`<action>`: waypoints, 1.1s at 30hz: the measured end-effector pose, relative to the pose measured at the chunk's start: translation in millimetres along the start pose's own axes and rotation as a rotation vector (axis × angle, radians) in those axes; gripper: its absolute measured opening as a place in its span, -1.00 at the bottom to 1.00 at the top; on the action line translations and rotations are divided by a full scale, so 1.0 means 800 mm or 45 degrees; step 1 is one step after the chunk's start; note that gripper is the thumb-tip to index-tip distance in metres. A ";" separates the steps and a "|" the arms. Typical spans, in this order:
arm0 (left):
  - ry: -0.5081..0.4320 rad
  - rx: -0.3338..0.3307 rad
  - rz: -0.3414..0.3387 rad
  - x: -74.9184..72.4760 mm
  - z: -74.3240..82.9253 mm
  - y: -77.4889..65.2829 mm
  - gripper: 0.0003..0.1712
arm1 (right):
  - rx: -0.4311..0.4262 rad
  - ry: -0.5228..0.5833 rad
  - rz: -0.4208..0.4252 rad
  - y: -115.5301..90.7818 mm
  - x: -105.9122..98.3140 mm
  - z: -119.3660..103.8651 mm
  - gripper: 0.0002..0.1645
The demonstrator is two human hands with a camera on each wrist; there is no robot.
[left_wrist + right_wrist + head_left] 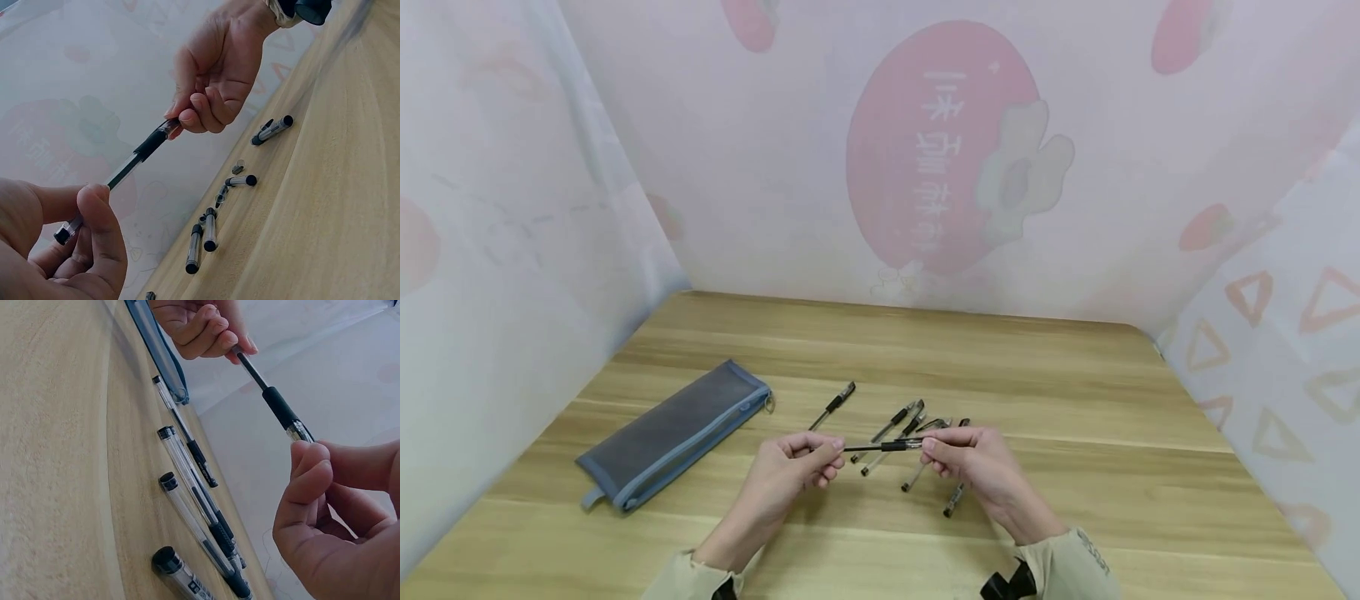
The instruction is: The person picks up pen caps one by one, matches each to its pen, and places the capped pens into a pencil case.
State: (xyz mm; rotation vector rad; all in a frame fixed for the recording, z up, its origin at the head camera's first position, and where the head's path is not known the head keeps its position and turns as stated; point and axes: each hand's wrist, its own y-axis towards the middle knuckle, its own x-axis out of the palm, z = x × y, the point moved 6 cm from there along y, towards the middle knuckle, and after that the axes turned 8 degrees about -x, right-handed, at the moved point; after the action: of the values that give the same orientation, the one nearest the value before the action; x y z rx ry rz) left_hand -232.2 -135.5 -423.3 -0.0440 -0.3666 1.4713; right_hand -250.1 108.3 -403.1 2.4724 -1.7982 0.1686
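A gel pen (895, 446) with a black grip and a clear cap is held level above the table between both hands. My left hand (793, 467) pinches the rear of its barrel between thumb and fingers; in the left wrist view the black end plug pokes out past them. At the capped end, my right hand (981, 465) pinches the cap, whose tip the fingers hide in the right wrist view. Behind and below the hands lie several similar pens, among them a lone pen (833, 404) on the left and a pen (955, 500) beside the right hand.
A grey-blue zippered pencil case (673, 429) lies flat to the left of the hands, its zip facing the near right. The wooden table (1120, 392) is bordered by pale printed curtains (760, 167) at the back and sides.
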 end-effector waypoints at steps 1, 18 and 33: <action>0.007 0.002 0.006 0.000 0.000 0.000 -0.63 | 0.002 -0.011 0.005 0.000 0.000 0.000 -0.64; 0.084 0.016 -0.001 0.003 0.000 -0.002 -0.64 | -0.078 -0.149 0.052 0.001 0.004 -0.005 -0.72; -0.003 -0.042 -0.046 0.002 -0.006 -0.001 -0.68 | -0.226 -0.269 0.030 0.001 0.007 -0.014 -0.79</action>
State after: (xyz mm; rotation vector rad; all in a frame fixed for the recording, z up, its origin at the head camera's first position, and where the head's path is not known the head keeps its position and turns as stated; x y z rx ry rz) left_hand -229.8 -132.9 -426.8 -0.0618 -0.3918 1.4298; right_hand -249.5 104.2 -390.9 2.4220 -1.8285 -0.2499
